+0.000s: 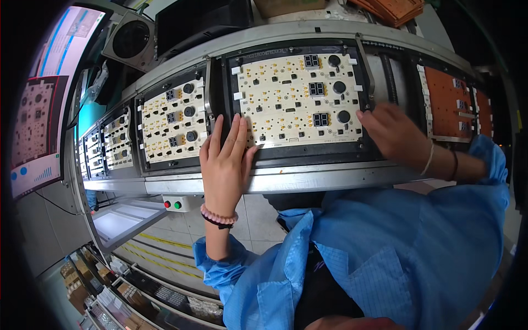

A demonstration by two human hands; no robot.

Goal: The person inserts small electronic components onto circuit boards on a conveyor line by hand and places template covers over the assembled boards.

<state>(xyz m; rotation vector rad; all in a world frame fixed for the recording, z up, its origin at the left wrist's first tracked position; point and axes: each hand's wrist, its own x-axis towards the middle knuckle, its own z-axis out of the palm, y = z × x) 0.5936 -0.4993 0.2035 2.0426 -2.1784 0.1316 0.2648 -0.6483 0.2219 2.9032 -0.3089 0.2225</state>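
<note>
A cream circuit board (286,104) with black two-digit displays, round black parts and small yellow parts lies in a black carrier frame (308,155) before me. My left hand (224,159) rests with its fingers stretched out over the carrier's left edge, the fingertips by the board's lower left corner. Beside the carrier's right edge my right hand (393,131) is closed, its thumb and fingers curled together near the board's right side. Whatever those fingers hold, if anything, is hidden.
Similar boards (171,122) sit in carriers further left along the metal conveyor rail (286,179). Orange-brown boards (450,102) stand to the right. A monitor (41,110) is at far left, a button box (177,204) under the rail, and shelves with parts (148,300) at lower left.
</note>
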